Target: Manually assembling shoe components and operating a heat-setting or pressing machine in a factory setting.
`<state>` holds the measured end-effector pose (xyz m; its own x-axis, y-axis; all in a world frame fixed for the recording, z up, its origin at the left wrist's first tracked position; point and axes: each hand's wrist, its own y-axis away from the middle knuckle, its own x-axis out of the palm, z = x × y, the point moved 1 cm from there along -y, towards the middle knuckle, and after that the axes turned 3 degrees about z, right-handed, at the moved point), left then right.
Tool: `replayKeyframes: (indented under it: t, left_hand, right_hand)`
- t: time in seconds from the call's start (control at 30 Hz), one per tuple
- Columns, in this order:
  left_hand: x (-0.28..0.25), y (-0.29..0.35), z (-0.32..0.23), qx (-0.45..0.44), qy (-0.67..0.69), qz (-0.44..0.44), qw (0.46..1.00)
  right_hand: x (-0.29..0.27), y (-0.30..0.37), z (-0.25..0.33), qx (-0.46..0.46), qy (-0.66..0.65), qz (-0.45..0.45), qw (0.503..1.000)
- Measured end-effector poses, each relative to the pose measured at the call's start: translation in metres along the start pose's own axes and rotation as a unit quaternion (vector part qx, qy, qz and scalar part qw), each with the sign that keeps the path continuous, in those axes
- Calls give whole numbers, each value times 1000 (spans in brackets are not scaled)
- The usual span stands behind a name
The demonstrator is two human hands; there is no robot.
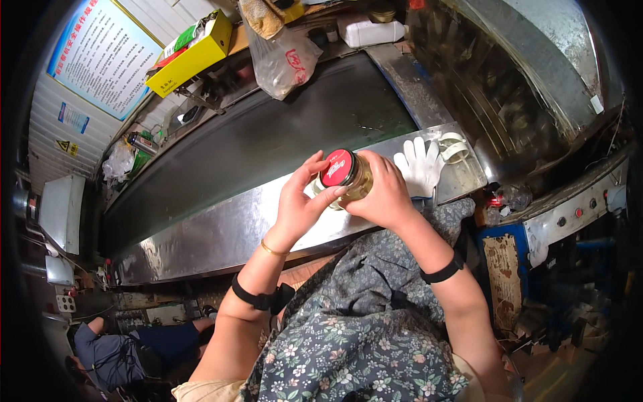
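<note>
Above the steel edge of the work surface I hold a glass jar (362, 185) with a red, dark-rimmed lid (337, 167). My right hand (386, 191) is wrapped round the jar's body, which has something pale yellowish in it. At the lid's left side is my left hand (303, 202), its thumb and fingers closed against the rim. Part of the jar is hidden behind both hands. Just right of the jar lies a white work glove (420, 166). Beside the glove sits a roll of pale tape (454, 149).
A dark conveyor belt (281, 141) runs behind the steel ledge (201, 234). Beyond it are a yellow box (191, 57), a plastic bag (284, 63) and a white jug (370, 32). A control panel (569, 218) stands at right. Another person (134, 352) is at lower left.
</note>
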<state>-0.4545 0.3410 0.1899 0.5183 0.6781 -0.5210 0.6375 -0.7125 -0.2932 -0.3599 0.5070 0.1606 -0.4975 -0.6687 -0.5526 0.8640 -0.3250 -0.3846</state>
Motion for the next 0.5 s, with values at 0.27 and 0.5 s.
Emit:
replayKeyframes:
  t: [0.27, 0.5]
  left_hand:
    - [-28, -26, -8, 77, -11, 89, 993]
    - [-56, -57, -10, 88, -128, 270, 950]
  right_hand:
    - [7, -3, 14, 11, 34, -14, 999]
    - [4, -9, 25, 20, 100, 22, 995]
